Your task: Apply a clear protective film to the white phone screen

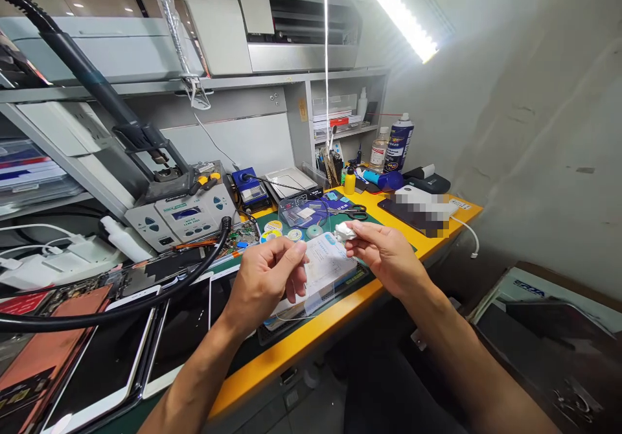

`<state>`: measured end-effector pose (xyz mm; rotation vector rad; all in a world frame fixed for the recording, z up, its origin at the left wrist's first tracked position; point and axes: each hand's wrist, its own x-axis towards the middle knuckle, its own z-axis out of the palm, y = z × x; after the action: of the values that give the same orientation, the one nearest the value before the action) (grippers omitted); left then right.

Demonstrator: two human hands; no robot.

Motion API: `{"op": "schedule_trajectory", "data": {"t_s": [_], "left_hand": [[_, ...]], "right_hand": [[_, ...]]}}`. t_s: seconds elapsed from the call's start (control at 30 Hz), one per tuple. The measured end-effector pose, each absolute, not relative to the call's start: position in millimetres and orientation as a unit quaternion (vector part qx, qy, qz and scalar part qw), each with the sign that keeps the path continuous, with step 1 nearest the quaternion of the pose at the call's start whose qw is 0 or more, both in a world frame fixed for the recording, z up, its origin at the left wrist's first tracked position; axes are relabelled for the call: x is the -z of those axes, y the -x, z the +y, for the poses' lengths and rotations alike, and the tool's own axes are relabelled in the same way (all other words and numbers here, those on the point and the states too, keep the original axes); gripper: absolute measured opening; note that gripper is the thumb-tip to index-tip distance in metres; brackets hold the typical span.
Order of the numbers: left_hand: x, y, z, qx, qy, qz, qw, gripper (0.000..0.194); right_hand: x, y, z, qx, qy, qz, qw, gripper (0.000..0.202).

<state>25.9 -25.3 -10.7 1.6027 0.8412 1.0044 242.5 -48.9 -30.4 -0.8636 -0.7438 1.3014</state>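
My left hand (267, 278) is closed, thumb against the fingers. It seems to hold a thin clear sheet (321, 301), whose faint edges show to the right of the fingers. In my right hand (383, 252) a crumpled white tissue (345, 231) is pinched between thumb and fingers, a little above the bench. Below and between the hands lies a worn white booklet or box (323, 259) with a blue label, partly covered by my left fingers. It rests on a dark tray (359, 275) at the yellow bench's front edge.
Tablets (109, 363) and a black hose (194, 285) occupy the left. Behind stand a rework station (187, 217), solder spools (271, 230), scissors (357, 212) and a yellow bottle (349, 181). A spray can (399, 142) and a dark tablet (403, 214) are at right.
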Motion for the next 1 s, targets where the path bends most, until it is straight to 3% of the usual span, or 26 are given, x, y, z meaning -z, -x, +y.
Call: {"op": "schedule_trajectory", "data": {"t_s": [0.1,0.2,0.33,0.43,0.57,0.77,0.9,1.0], "left_hand": [[10,-28,-26,-0.400,-0.678,0.346,0.510,0.036],[9,-27,-23,-0.409,-0.676,0.348,0.505,0.033],[3,-14,-9,-0.502,-0.622,0.364,0.478,0.024],[-3,0,4,-0.596,-0.554,0.377,0.442,0.020],[-10,10,13,-0.642,-0.500,0.381,0.439,0.025],[-10,11,14,-0.627,-0.483,0.371,0.486,0.033],[-8,11,14,-0.612,-0.486,0.363,0.508,0.036],[-5,9,14,-0.604,-0.489,0.357,0.518,0.038]], "right_hand": [[25,-229,-40,-0.603,0.352,-0.356,0.621,0.035],[10,-224,-24,-0.614,0.304,-0.388,0.617,0.024],[-15,-248,-1,-0.571,0.329,-0.310,0.685,0.010],[-17,-279,4,-0.488,0.383,-0.358,0.698,0.014],[7,-316,2,-0.405,0.505,-0.449,0.616,0.028],[28,-342,9,-0.357,0.593,-0.555,0.461,0.019],[2,-333,13,-0.282,0.594,-0.608,0.445,0.014],[-17,-298,15,-0.306,0.549,-0.642,0.440,0.029]]}}
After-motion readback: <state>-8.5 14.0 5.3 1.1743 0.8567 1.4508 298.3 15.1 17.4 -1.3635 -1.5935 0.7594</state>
